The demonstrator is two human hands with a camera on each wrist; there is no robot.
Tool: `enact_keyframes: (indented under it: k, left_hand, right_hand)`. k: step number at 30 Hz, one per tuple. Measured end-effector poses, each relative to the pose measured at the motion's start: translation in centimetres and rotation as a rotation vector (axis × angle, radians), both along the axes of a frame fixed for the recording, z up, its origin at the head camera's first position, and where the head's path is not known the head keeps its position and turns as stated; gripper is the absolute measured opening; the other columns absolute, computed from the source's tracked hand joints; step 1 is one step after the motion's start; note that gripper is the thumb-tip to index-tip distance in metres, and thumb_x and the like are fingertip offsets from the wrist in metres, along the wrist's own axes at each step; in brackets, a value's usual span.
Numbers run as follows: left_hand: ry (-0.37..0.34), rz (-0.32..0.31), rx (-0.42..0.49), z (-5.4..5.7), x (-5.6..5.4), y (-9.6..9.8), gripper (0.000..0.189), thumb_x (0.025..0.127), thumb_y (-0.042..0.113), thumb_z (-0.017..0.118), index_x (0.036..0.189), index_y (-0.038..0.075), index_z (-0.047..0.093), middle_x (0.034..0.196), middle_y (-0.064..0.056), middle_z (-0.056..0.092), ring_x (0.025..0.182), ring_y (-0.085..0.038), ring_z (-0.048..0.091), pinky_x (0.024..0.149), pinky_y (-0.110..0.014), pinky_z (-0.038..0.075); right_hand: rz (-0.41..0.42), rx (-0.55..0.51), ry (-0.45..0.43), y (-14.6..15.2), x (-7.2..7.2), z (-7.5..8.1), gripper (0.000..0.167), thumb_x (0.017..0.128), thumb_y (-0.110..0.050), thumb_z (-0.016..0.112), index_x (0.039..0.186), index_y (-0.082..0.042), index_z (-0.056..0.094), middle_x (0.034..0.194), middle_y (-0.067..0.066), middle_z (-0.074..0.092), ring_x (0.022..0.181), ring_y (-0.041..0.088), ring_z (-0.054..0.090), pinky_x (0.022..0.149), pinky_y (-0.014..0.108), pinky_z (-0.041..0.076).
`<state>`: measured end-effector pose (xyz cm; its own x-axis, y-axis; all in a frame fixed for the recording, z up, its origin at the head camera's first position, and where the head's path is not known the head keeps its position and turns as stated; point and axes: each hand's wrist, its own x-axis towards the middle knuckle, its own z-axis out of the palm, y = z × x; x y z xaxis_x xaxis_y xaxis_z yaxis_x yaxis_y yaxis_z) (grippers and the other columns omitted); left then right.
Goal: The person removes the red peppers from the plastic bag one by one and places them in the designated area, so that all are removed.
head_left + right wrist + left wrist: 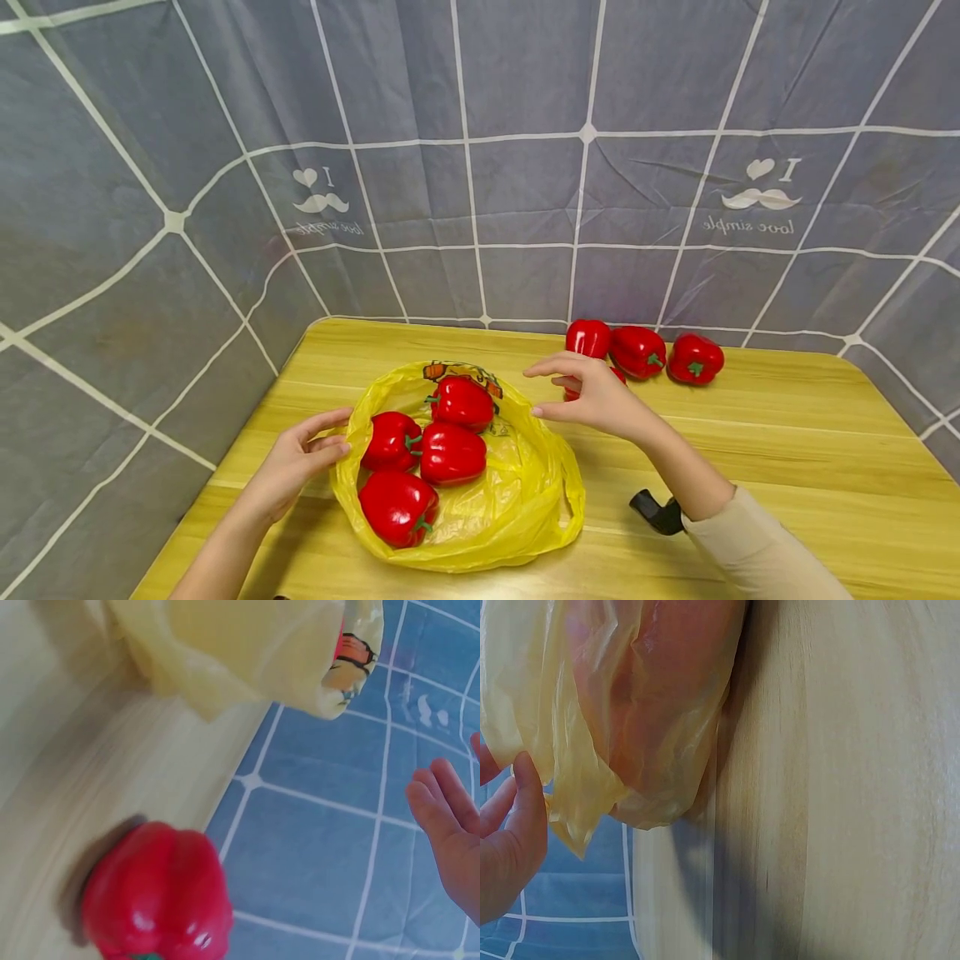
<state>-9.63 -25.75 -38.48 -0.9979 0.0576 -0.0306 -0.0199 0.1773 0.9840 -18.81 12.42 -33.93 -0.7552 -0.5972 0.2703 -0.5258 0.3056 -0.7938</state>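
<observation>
A yellow plastic bag lies with its mouth wide, and several red bell peppers are inside it. At the bag's left rim, my left hand pinches the plastic between thumb and fingers; the left wrist view shows the fingertips against the thin yellow film. My right hand hovers just past the bag's right rim, fingers spread and holding nothing. Behind that hand, one bell pepper is partly hidden. The right wrist view shows a single bell pepper on the table and the right hand apart from it.
More bell peppers stand toward the back: one by the curtain, another beside it, and a third farther right. A black object shows beside the right forearm. A grey checked curtain bounds the wooden table.
</observation>
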Motion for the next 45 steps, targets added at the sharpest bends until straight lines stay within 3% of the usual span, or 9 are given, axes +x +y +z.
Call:
enact_keyframes:
  k: [11, 23, 31, 37, 45]
  left_hand:
    - [0.011, -0.011, 0.022, 0.0, 0.1, 0.0, 0.052, 0.087, -0.003, 0.059, 0.133, -0.016, 0.036, 0.113, -0.008, 0.053, 0.092, -0.007, 0.060, 0.075, -0.021, 0.051]
    - [0.010, -0.007, 0.013, 0.1, 0.2, 0.0, 0.052, 0.087, -0.002, 0.059, 0.133, -0.016, 0.037, 0.112, -0.005, 0.054, 0.091, -0.006, 0.059, 0.075, -0.021, 0.051]
    - [-0.002, -0.004, 0.008, 0.2, 0.1, 0.1, 0.053, 0.088, -0.001, 0.059, 0.134, -0.014, 0.037, 0.112, -0.006, 0.055, 0.092, -0.006, 0.059, 0.074, -0.022, 0.050]
    - [-0.011, 0.003, 0.006, 0.1, 0.1, 0.1, 0.052, 0.088, -0.001, 0.059, 0.133, -0.014, 0.037, 0.113, -0.006, 0.055, 0.092, -0.006, 0.059, 0.074, -0.022, 0.051]
    - [-0.017, 0.009, -0.001, 0.1, 0.1, 0.2, 0.052, 0.088, 0.000, 0.060, 0.133, -0.013, 0.038, 0.117, -0.012, 0.052, 0.093, -0.006, 0.059, 0.075, -0.022, 0.051]
  right_hand:
    - [0.095, 0.032, -0.019, -3.2, -0.9, 0.5, 0.042, 0.077, -0.018, 0.077, 0.115, -0.006, 0.065, 0.116, 0.008, 0.062, 0.112, 0.024, 0.053, 0.096, 0.042, 0.042]
    - [0.151, 0.047, -0.041, -6.3, -1.8, -0.4, 0.039, 0.078, -0.020, 0.076, 0.114, -0.008, 0.066, 0.117, 0.004, 0.061, 0.111, 0.022, 0.053, 0.094, 0.042, 0.044]
    - [0.203, 0.010, -0.085, -8.0, -2.4, -0.9, 0.040, 0.078, -0.014, 0.075, 0.114, 0.000, 0.065, 0.115, 0.014, 0.061, 0.111, 0.033, 0.051, 0.092, 0.048, 0.044]
    - [0.229, -0.006, -0.107, -9.0, -2.2, -0.9, 0.039, 0.078, -0.011, 0.075, 0.113, 0.003, 0.064, 0.116, 0.018, 0.060, 0.111, 0.034, 0.051, 0.092, 0.046, 0.045]
    - [0.233, 0.050, -0.108, -9.9, -2.1, -1.7, 0.038, 0.078, -0.014, 0.075, 0.113, -0.004, 0.066, 0.115, 0.010, 0.061, 0.108, 0.026, 0.053, 0.090, 0.035, 0.047]
